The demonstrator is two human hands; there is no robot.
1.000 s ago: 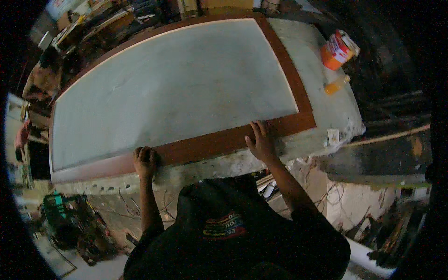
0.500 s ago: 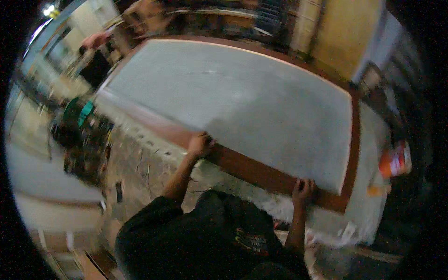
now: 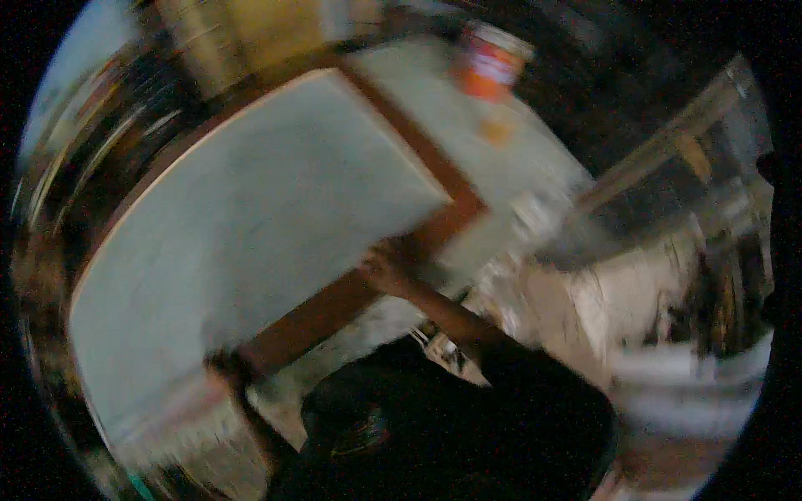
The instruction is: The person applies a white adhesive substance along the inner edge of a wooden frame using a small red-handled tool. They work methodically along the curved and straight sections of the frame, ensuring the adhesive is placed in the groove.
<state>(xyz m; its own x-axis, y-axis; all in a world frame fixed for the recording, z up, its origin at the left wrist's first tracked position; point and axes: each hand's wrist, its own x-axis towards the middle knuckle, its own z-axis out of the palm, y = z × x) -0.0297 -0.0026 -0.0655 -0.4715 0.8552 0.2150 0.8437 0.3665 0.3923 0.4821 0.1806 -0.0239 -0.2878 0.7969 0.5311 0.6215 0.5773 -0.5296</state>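
A large flat panel (image 3: 276, 192) lies before me, grey-white inside a wide brown frame (image 3: 322, 326) with a thin pale strip along its inner edge. My left hand (image 3: 225, 367) grips the near side of the frame toward its left part. Farther right along that same side, my right hand (image 3: 387, 264) is closed over the frame, close to the near right corner. Motion blurs both hands, and the undersides of their fingers are hidden.
Beyond the frame's right side, a pale tabletop (image 3: 409, 71) carries an orange and white tub (image 3: 493, 63) and a small yellowish thing (image 3: 497, 129). Crumpled clear plastic (image 3: 535, 213) lies at its near edge. A yellow upright board (image 3: 280, 33) stands behind.
My view has swung to the right, so the panel and tub appear turned and farther left. Both hands stay on the frame's near side.
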